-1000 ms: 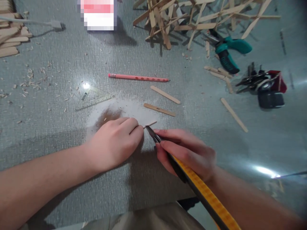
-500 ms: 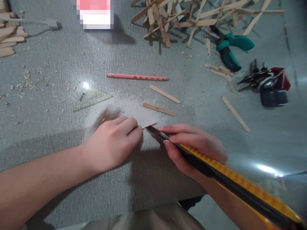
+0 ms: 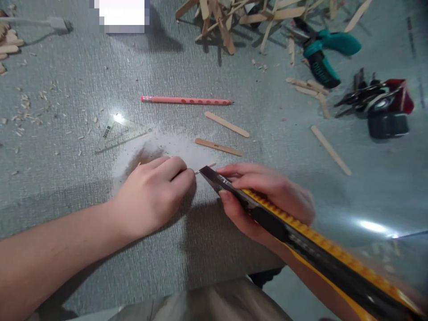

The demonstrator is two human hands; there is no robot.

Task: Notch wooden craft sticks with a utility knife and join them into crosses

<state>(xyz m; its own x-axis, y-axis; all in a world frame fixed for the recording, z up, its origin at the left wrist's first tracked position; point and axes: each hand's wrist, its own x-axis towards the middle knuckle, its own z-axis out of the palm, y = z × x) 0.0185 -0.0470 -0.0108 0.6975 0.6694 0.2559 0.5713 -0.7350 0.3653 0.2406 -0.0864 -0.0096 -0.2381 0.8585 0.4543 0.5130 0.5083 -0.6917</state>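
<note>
The right hand (image 3: 277,183) gripped a yellow-black utility knife (image 3: 286,228), its blade (image 3: 209,175) at a thin wooden stick (image 3: 211,165). The left hand (image 3: 157,187) pinched that stick at its two o'clock. A slotted stick (image 3: 224,149) lay at the thin one's one o'clock, a pink pencil (image 3: 187,101) beyond.

Cutter knife (image 3: 284,228) yellow and black, blade (image 3: 210,177) dark grey. Pencil (image 3: 190,101) pink with a row of darker red ovals, pliers (image 3: 313,48) teal and black. Loose craft sticks (image 3: 227,124) pale tan; tabletop (image 3: 267,84) grey, finely streaked.
</note>
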